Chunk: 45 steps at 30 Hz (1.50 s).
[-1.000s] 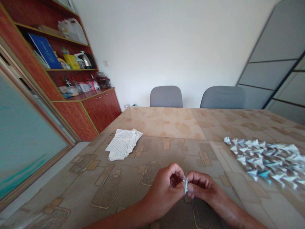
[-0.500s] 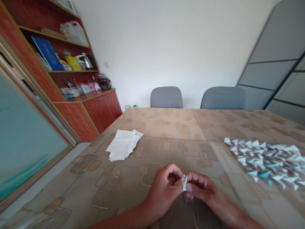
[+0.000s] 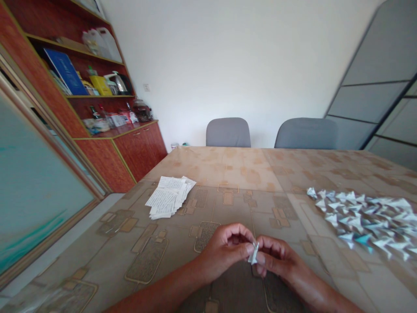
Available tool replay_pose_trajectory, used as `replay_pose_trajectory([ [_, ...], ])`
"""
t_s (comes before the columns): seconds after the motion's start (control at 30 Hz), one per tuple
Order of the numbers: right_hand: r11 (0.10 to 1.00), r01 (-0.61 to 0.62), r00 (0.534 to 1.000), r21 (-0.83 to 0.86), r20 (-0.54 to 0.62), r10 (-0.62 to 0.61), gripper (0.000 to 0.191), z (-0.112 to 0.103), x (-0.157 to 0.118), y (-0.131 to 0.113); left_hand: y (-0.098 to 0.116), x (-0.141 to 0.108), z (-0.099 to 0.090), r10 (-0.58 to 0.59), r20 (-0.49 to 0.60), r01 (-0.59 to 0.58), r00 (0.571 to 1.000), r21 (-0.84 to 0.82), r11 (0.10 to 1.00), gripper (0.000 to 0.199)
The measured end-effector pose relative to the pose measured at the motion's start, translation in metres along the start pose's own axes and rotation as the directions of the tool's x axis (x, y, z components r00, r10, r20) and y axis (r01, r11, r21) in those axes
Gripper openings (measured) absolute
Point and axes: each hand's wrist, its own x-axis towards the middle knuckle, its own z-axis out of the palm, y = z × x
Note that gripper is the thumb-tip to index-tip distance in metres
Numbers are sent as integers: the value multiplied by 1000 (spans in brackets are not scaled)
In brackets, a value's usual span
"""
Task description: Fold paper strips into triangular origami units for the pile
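A small piece of folded paper (image 3: 253, 255), white with narrow points at its upper end, is pinched between my two hands above the near part of the table. My left hand (image 3: 230, 245) grips it from the left with thumb and fingertips. From the other side, the thumb and fingers of my right hand (image 3: 276, 256) close on it. Fine print and the exact shape of the folds are too small to make out. Off to the right lie rows of many similar folded paper pieces (image 3: 355, 221), one of them partly teal.
A loose stack of printed paper slips (image 3: 171, 198) lies on the patterned tablecloth (image 3: 107, 252) at the left. Two grey chairs (image 3: 228, 132) stand beyond the far table edge. A wooden shelf cabinet (image 3: 137, 148) with bottles and a kettle stands at the back left.
My left thumb and fingers have shifted on the folded paper, and more of it shows between my hands. It sits slightly lower and further right. The slips and paper rows stay put.
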Motion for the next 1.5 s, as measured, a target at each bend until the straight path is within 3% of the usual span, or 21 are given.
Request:
replay_pose_trajectory([
  [0.47,994,28,1000,-102,15,-27,34,0,-2,-1,-8,0,1,51,-82,-46,995,67,997,24],
  [0.73,998,36,999,-58,31,-34,30,-3,-2,6,1,-1,1,-51,-20,50,998,-55,997,28],
  [0.93,993,43,999,-106,36,-39,35,4,0,-5,-9,0,4,-17,-100,19,995,18,1000,22],
  [1.3,994,43,999,-101,18,-42,36,5,-1,-4,-13,0,4,23,-116,-9,993,125,992,24],
  [1.5,998,29,1000,-58,13,-29,35,4,-1,-4,-4,0,-2,32,-30,-29,999,98,995,32],
])
